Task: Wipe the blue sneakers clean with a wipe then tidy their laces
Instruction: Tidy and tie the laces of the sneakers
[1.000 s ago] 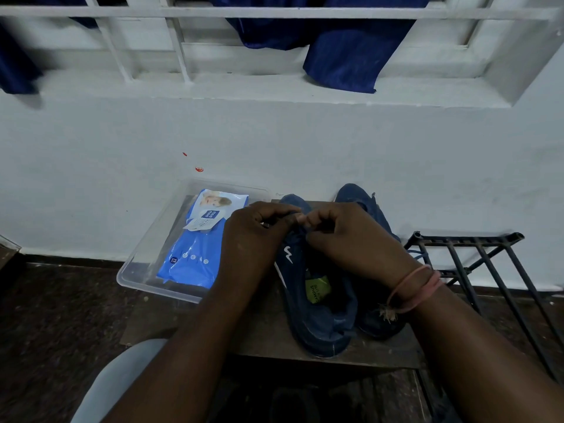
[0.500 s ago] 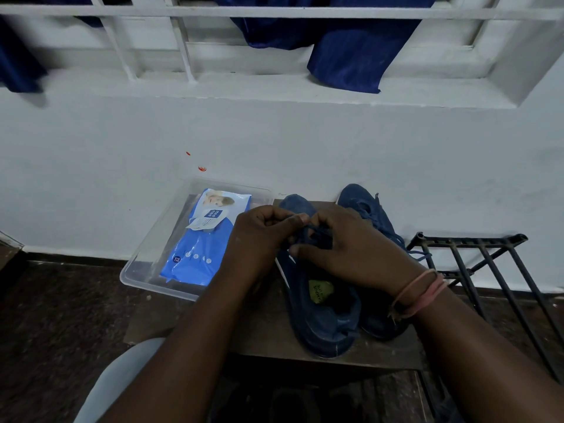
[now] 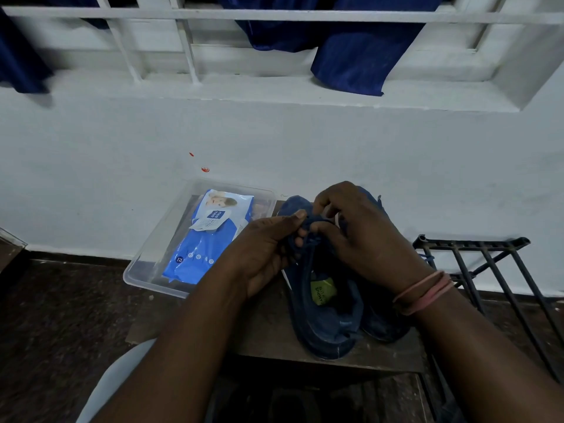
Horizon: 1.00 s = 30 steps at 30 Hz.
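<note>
While the two blue sneakers (image 3: 328, 312) stand side by side on the low wooden stool (image 3: 268, 331), the left hand (image 3: 262, 254) and right hand (image 3: 363, 236) each pinch the near shoe's lace (image 3: 308, 222) above its tongue, apparently to tie it.

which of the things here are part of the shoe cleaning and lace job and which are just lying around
Part of the job:
- left sneaker, its laces pinched by the left hand and right hand
- right sneaker beside it
- wipes pack in the clear tray

Just lying about:
- black metal rack
- blue cloth on the window ledge
- wooden stool under the sneakers
</note>
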Tool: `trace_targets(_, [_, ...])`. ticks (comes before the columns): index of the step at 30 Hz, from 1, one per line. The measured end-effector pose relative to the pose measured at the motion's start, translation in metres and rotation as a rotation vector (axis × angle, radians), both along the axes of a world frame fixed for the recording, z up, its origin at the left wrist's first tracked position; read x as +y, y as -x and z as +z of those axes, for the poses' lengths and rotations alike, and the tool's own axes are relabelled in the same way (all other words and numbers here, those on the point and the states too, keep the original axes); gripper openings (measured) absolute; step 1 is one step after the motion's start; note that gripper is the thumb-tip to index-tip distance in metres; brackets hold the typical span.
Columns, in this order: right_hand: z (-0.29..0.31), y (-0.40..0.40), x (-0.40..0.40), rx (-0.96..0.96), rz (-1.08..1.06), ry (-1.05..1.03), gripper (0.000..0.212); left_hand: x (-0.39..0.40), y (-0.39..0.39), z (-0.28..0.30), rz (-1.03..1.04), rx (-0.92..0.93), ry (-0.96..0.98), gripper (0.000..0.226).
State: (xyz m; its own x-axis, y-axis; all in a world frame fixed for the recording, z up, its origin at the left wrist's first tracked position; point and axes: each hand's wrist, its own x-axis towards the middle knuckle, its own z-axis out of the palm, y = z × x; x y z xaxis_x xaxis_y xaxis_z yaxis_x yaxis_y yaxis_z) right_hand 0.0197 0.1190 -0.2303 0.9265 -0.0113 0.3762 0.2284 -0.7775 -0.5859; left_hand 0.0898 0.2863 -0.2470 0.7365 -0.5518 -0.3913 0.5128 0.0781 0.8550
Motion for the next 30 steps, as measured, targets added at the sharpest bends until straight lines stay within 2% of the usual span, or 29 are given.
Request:
trace_targets(3, [-0.001,0.000,-0.003,-0.089,0.080,0.118,0.012,0.000,0.000,-0.001,0.013,0.043,0.029,0.024])
trace_targets(7, [0.000,-0.001,-0.002,-0.108,0.112,0.192,0.014,-0.001,0.000,0.000,0.022,0.074,0.030,0.021])
trace_targets(10, [0.006,0.003,-0.004,-0.010,0.113,0.011,0.010,-0.001,0.001,0.003,-0.010,0.086,0.016,0.015])
trace_targets(13, [0.008,0.008,-0.008,0.224,0.153,-0.186,0.011,0.000,0.000,0.003,-0.007,0.089,-0.034,0.013])
trace_targets(15, [0.010,0.010,-0.018,0.307,0.149,-0.191,0.012,0.002,-0.003,0.001,0.065,0.106,-0.070,0.010])
trace_targets(17, [0.015,0.012,-0.032,0.309,0.140,-0.117,0.018,0.007,-0.010,-0.001,0.159,0.080,-0.133,0.014])
trace_targets(19, [0.020,0.015,-0.044,0.316,0.141,-0.057,0.025,0.011,-0.015,-0.003,0.208,-0.056,-0.256,0.021])
trace_targets(24, [0.017,0.019,-0.057,0.503,0.115,0.092,0.038,0.013,-0.020,-0.010,0.227,-0.603,-0.697,0.026])
trace_targets(27, [0.023,0.021,-0.061,0.526,0.119,0.063,0.031,0.012,-0.021,-0.012,0.223,-0.735,-0.800,0.028])
trace_targets(30, [0.027,0.023,-0.065,0.549,0.132,0.019,0.025,0.011,-0.021,-0.014,0.226,-0.775,-0.845,0.028])
